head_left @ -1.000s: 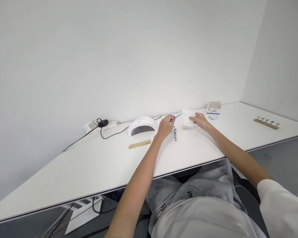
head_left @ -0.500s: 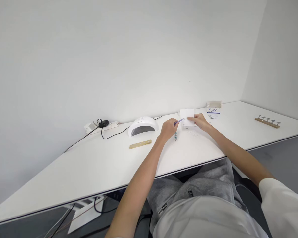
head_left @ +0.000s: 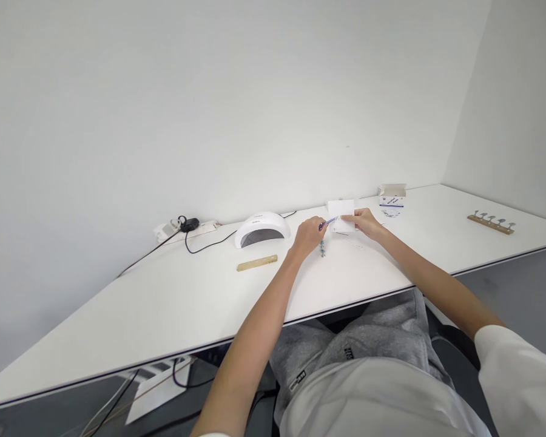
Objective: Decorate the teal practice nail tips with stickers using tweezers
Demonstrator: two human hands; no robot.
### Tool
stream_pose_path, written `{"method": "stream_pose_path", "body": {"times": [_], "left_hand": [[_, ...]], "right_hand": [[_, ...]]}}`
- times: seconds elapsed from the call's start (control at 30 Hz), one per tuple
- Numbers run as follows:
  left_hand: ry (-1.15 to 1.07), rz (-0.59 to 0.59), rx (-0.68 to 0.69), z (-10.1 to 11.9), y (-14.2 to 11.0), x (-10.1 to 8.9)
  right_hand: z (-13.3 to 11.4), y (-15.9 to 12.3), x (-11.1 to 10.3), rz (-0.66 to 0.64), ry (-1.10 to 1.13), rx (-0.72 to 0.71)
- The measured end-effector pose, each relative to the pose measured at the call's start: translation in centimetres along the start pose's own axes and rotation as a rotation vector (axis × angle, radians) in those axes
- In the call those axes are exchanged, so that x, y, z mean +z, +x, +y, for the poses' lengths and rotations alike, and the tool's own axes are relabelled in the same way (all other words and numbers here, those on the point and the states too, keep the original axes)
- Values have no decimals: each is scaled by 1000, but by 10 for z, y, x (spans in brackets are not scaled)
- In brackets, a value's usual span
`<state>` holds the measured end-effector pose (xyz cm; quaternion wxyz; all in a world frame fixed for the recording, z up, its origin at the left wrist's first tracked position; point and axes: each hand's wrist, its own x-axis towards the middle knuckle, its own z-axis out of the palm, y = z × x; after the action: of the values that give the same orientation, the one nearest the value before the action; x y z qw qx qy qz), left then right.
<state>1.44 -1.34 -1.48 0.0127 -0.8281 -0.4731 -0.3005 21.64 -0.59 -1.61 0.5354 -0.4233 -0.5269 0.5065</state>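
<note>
My left hand [head_left: 308,235] is closed round a thin purple tool [head_left: 328,223] whose tip points at a small white box [head_left: 341,213]. My right hand [head_left: 366,223] grips that box at its right side and holds it upright on the white table [head_left: 173,297]. A short teal beaded piece [head_left: 321,247] lies on the table just below my left hand. Small clear bits [head_left: 355,243] lie in front of the box.
A white dome-shaped nail lamp [head_left: 262,229] stands left of my hands, its black cable running to a power strip [head_left: 182,229]. A tan file [head_left: 256,263] lies nearer me. A small blue-and-white carton [head_left: 391,199] and a wooden rack of pegs [head_left: 490,223] sit at the right.
My left hand moved right and brought the purple tool's tip close to the box. My right hand tilted the box up from lying lower on the table.
</note>
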Motion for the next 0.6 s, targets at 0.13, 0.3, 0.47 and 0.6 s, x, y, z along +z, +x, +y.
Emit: {"method": "stream_pose_path", "body": {"times": [0.13, 0.3, 0.47, 0.6], "left_hand": [[-2, -5, -1, -1, 1, 1], [-10, -3, -11, 0, 1, 0], [-13, -1, -10, -1, 1, 1], [-11, -8, -4, -3, 1, 3]], "right_hand": [[2, 0, 1, -4, -1, -2], [1, 0, 1, -6, 9, 2], [0, 0, 0, -5, 8, -5], [3, 2, -1, -9, -2, 2]]}}
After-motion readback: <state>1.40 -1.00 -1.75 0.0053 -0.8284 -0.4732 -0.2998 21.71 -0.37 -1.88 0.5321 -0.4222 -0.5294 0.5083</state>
